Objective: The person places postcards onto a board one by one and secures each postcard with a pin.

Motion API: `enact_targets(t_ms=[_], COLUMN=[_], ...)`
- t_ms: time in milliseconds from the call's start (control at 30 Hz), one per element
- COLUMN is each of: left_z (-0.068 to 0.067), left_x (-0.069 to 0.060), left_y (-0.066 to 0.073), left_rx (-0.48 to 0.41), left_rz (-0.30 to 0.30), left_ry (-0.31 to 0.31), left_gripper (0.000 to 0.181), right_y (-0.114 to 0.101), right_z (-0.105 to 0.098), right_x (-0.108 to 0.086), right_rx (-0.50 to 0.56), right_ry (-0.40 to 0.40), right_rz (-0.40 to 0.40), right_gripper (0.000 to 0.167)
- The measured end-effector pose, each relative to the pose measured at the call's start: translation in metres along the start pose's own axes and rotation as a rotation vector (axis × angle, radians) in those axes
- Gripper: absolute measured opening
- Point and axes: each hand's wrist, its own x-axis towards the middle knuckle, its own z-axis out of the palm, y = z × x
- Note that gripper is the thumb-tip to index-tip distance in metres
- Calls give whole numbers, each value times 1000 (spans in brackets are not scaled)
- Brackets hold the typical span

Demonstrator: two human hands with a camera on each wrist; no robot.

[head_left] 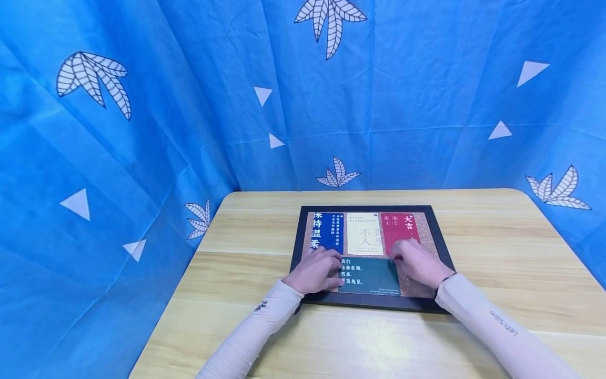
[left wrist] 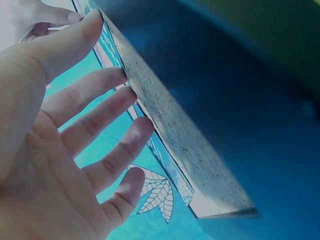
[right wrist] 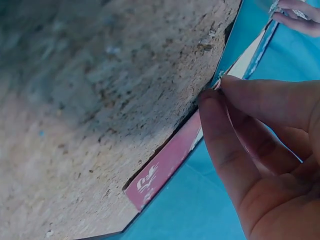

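A green card (head_left: 369, 276) with white writing lies on a black-framed cork board (head_left: 418, 295) on the table. My left hand (head_left: 316, 271) rests at the card's left end; in the left wrist view its fingers (left wrist: 107, 120) are spread and nearly straight, tips against the card and board. At the card's upper right corner, my right hand (head_left: 416, 262) pinches a tiny pin-like thing between thumb and fingertip, mostly hidden by the fingers. Above the green card sit a blue card (head_left: 331, 231), a cream card (head_left: 362, 234) and a red card (head_left: 397, 229), with small dots like pin heads near their top edges.
The board lies on a light wooden table (head_left: 236, 295), nearer its far edge. A blue curtain (head_left: 402, 95) with white leaves and triangles hangs behind and along the sides. Bare cork (head_left: 426, 239) shows right of the red card.
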Motion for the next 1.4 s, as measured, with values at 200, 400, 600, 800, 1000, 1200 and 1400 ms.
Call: enact_targets(t_ms=[200,400,600,800,1000,1200,1400], left_z=[1,0,0,0,0,-2,-1], left_x=[1,1,1,1,1,1,2], left_y=[-1,-1,-1,-2,-2,-2,-3], left_rx=[-7,-7,-6,-4,-9,-11,-14], left_rz=[4,4,6,11,6,-3,-2], left_ry=[4,3,6,6,6,-1,-2], left_gripper=[44,44,44,44,44,44,44], right_y=[-3,-6,-10,-13,-13,-19,-21], right_z=[0,1,1,3,6,7,8], right_x=[1,2,2,0,-4,0,2], right_rx=[-26,-43,-75,-104,-111,-173,-182], right_ry=[-14,-26,-32,-8,24,1,-1], right_rz=[5,11,39,21,7,22,31], right_gripper=[20,20,12,13,21,19,18])
